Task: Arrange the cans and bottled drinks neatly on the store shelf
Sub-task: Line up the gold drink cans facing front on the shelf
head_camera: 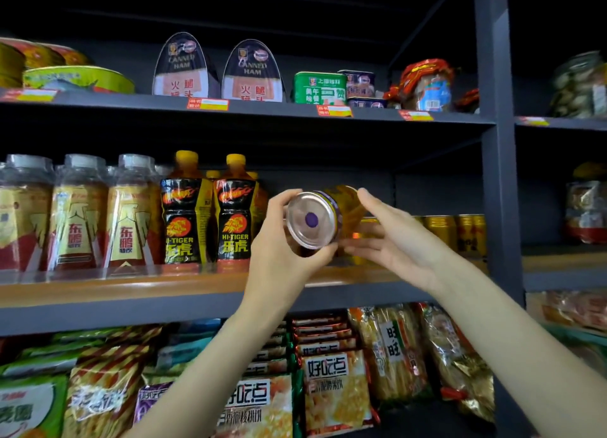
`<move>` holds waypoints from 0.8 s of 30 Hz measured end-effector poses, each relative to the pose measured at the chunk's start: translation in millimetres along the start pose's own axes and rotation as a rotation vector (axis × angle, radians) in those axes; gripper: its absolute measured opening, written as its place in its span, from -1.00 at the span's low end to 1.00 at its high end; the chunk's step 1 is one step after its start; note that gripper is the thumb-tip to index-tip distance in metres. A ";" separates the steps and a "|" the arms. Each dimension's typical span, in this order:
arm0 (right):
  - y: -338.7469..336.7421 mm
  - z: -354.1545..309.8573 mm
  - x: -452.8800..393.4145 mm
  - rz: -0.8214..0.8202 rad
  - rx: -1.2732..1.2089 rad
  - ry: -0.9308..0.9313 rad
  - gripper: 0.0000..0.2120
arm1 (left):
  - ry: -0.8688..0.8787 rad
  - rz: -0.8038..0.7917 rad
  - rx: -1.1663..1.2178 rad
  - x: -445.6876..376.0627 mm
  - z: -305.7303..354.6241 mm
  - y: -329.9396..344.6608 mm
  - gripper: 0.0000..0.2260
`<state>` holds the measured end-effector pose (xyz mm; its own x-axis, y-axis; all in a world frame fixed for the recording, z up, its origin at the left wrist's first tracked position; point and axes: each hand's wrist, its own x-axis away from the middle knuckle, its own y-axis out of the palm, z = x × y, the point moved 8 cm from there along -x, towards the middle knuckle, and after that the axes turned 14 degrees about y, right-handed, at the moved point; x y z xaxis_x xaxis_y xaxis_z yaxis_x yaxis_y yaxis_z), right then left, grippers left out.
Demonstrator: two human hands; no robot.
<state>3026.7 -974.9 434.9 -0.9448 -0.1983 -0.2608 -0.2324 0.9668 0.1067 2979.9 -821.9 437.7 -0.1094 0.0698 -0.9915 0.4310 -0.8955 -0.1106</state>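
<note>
Middle shelf (203,285), drinks row. Left hand (282,240) grips a gold can (323,219) tipped on its side, silver end toward me, fingers curled round its rim. Right hand (391,237) alongside the can's body, fingers straight, touching or nearly so; can't tell. Hi-Tiger bottles (210,211) already lined up; gold cans (456,232) stand at right. This can not yet shelved; the gap between looks like its spot.

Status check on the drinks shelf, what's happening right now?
Left hand grips gold can, tipped sideways, base toward camera. Right hand open, steadying it. Gap beside Hi-Tiger bottles; standing gold cans behind.
</note>
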 end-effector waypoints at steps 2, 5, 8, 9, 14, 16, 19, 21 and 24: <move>7.0 7.7 -0.2 -0.071 -0.126 0.088 -0.62 | 0.072 -0.093 -0.037 0.4 9.1 2.6 -0.32; 19.7 18.7 4.9 -0.225 -0.277 0.190 -0.57 | 0.192 -0.212 -0.035 2.7 24.5 10.9 -0.34; 21.1 17.8 6.3 -0.293 -0.401 0.194 -0.59 | 0.268 -0.229 -0.029 -0.4 29.0 9.7 -0.40; 20.6 15.8 4.6 -0.286 -0.399 0.181 -0.55 | 0.239 -0.235 0.020 -1.2 27.4 9.4 -0.40; 5.5 -3.3 -5.7 -0.062 -0.238 -0.022 -0.37 | -0.230 -0.292 0.535 5.1 8.6 16.2 -0.55; -1.6 -12.4 -2.1 0.013 -0.155 -0.162 -0.41 | -0.549 -0.220 0.849 13.4 -5.6 24.7 -0.66; 0.8 -20.9 6.4 0.040 0.013 -0.339 -0.40 | -0.808 -0.229 0.987 25.3 -10.7 40.5 -0.60; 4.7 -21.6 9.5 0.031 0.062 -0.371 -0.33 | -0.790 -0.197 0.971 24.9 -10.9 45.2 -0.55; 0.7 -24.1 10.7 0.115 0.194 -0.398 -0.41 | -0.589 -0.036 0.798 12.0 -18.6 27.9 -0.46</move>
<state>3010.9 -980.3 455.2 -0.7909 -0.0473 -0.6101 -0.0480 0.9987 -0.0152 3007.3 -837.9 421.4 -0.6318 0.0674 -0.7722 -0.2874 -0.9456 0.1526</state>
